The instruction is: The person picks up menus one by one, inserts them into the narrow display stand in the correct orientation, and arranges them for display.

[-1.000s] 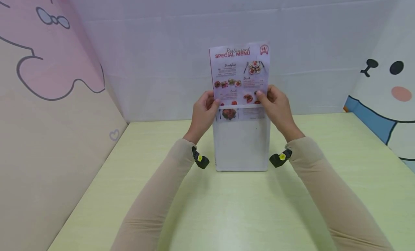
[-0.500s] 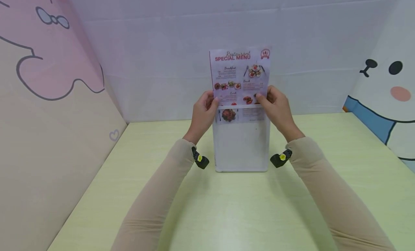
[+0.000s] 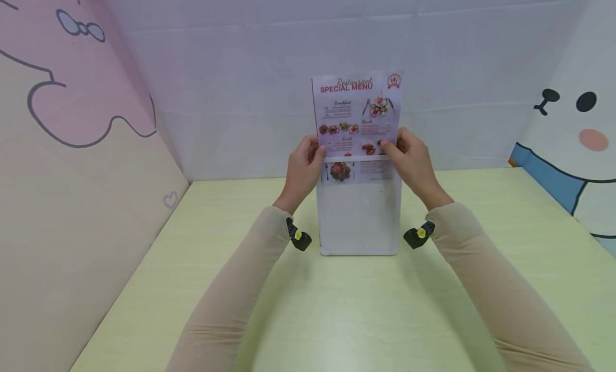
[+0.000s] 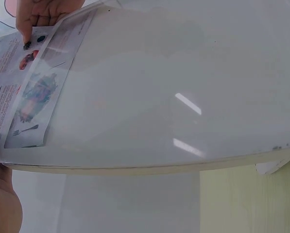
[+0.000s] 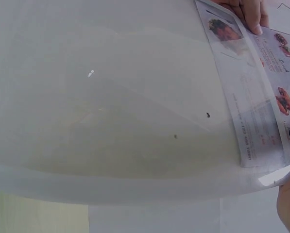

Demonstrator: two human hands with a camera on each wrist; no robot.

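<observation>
Both hands are up at the same height here, one on each side of a printed paper menu sheet with red "Special Menu" lettering and food photos, which stands upright with its long axis vertical, its lower end tucked into the top of a clear, upright plastic sign holder standing on the pale yellow-green surface. The left hand pinches the sheet's left edge between thumb and curled fingers, and the right hand does the same on the right edge, thumb on the front of the paper just above the holder's top rim. So the sheet sits squarely between the two hands, neither nearer than the other, and the holder's open slot lies directly below the fingers, in line with the paper's long axis. Most of the menu rises above the rim; only the lowest strip with one food photo shows through the clear plastic. From the left wrist view the holder fills the frame as a glossy pane, with the menu's bottom strip behind it; the right wrist view shows the same pane and strip. The fingers behind the sheet are hidden, and the small print is too fine to read.
</observation>
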